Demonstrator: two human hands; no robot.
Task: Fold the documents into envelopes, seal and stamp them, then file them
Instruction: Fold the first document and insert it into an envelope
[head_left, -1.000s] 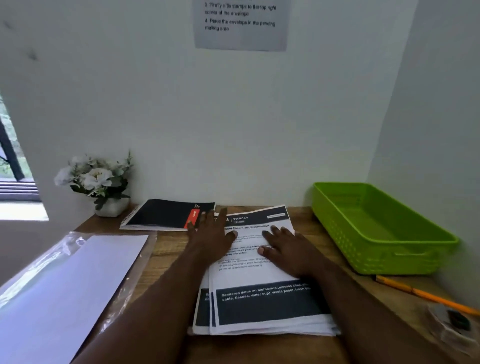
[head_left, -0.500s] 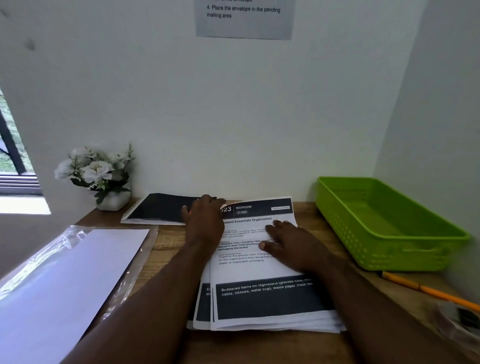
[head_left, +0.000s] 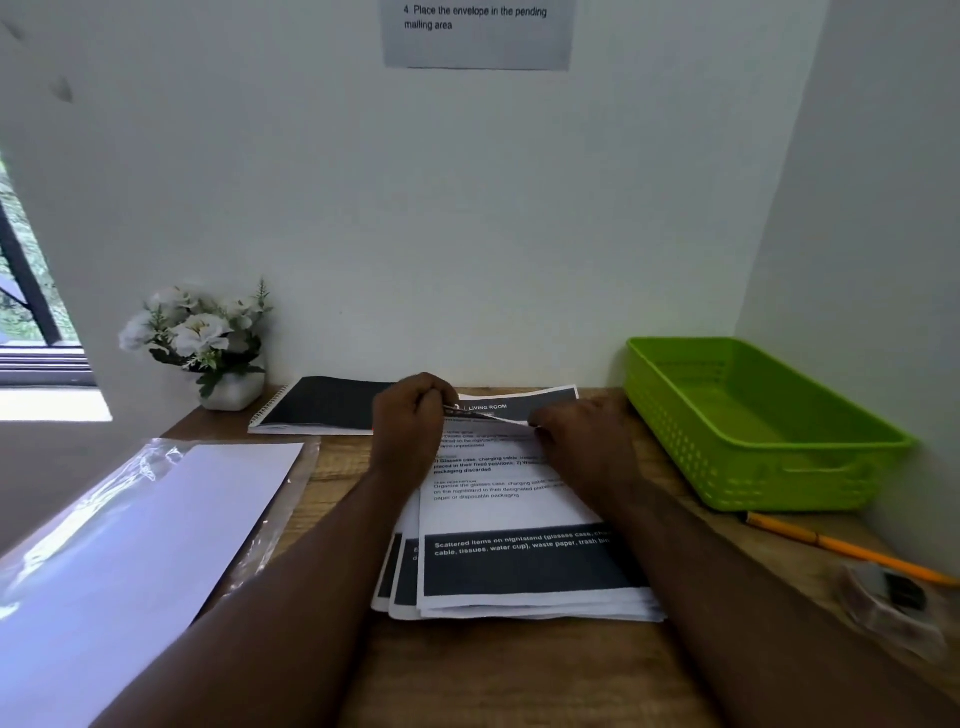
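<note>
A stack of printed documents with dark header bands lies in the middle of the wooden desk. My left hand pinches the far left corner of the top sheet and lifts its far edge, baring a sheet underneath headed "LIVING ROOM". My right hand holds the same far edge further right, fingers curled over it. A clear plastic pack of white envelopes lies at the left of the desk.
A green plastic basket stands at the back right by the wall. An orange pencil and a small clear tape dispenser lie at the right. A spiral notebook and a flower pot sit at the back left.
Both hands slid from lying flat on the top sheet to its far edge. They took hold of that edge and raised it, baring the sheet below.
</note>
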